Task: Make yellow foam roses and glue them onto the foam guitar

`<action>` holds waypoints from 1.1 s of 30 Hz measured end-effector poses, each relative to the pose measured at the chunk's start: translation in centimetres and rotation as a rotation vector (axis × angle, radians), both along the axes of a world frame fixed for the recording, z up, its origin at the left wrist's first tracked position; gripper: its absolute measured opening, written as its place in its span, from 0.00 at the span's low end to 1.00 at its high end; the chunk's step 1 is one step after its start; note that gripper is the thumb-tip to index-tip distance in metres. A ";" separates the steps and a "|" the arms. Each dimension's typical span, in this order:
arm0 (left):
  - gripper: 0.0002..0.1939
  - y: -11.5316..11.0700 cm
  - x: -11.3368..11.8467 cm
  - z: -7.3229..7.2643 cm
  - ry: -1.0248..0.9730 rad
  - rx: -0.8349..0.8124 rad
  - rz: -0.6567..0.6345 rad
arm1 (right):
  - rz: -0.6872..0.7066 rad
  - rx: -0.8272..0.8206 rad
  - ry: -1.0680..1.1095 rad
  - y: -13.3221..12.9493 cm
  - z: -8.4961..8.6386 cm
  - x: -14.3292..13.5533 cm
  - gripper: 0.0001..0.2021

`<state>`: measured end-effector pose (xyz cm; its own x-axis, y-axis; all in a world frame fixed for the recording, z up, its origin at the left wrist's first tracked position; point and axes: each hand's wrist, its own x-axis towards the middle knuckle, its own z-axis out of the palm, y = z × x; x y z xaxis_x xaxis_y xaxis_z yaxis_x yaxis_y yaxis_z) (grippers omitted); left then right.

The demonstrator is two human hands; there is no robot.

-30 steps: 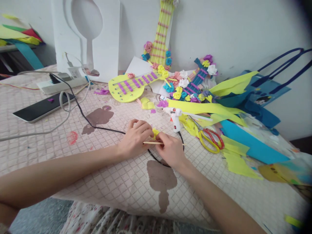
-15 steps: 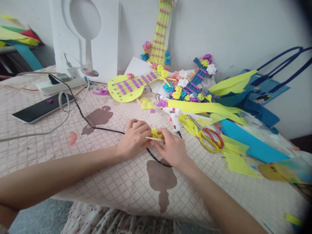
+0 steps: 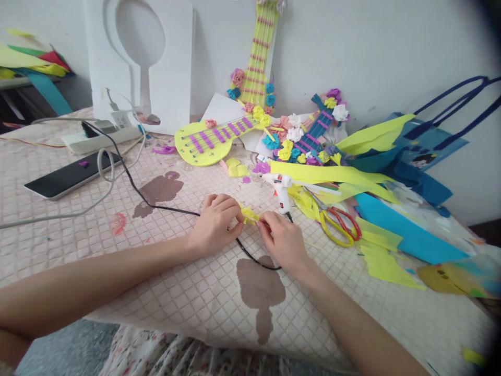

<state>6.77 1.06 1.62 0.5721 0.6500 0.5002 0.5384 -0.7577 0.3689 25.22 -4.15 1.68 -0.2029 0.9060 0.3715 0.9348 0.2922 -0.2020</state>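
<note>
Between my two hands, just above the quilted cloth, is a small crumpled piece of yellow crepe paper [image 3: 249, 213]. My left hand [image 3: 218, 219] is closed on its left end, fingers bent over and partly hiding it. At the other end my right hand [image 3: 284, 239] pinches a thin pale stick [image 3: 251, 219] that lies along the paper. The hidden fingertips make it unclear whether the right hand also grips the paper. A black cable [image 3: 250, 256] runs beneath my hands. Just beyond the right hand lies a white glue gun [image 3: 281, 190].
Scissors [image 3: 336, 227] with red and yellow handles lie right, among yellow crepe strips [image 3: 329, 172] and blue paper [image 3: 407, 227]. Behind stand a yellow paper guitar [image 3: 203, 146] and flower-covered pieces. A phone [image 3: 72, 175] and power strip [image 3: 102, 138] are at left.
My right hand has shifted slightly right, away from the left hand. The stick now shows less and lies along the crepe paper instead of in front of it.
</note>
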 end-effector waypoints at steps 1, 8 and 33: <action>0.02 0.0 0.0 0.0 -0.005 0.000 0.000 | 0.006 -0.006 0.005 0.0 0.0 0.0 0.09; 0.03 -0.1 0.0 0.2 -0.030 0.001 -0.006 | 0.027 -0.026 0.033 -0.1 -0.3 -0.5 0.07; 0.07 -0.4 0.2 0.2 -0.011 -0.058 -0.005 | -0.006 0.096 -0.127 -0.7 -0.4 -2.8 0.05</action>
